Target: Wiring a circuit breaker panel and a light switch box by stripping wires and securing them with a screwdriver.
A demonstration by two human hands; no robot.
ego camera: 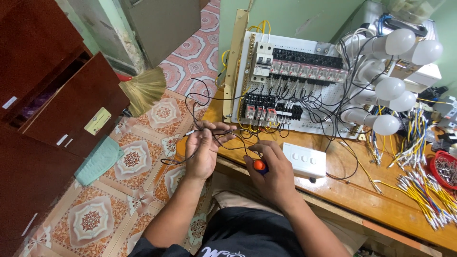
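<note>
At a wooden workbench (352, 188) above patterned floor tiles (143, 162), the left hand (202, 150) pinches black wires (200, 102) while the right hand (271, 171) grips an orange-capped screwdriver (259, 165).

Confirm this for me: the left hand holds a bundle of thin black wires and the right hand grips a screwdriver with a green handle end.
Not quite. The head view shows the screwdriver in the right hand has an orange handle end, not green. The left hand does hold the thin black wires.
</note>
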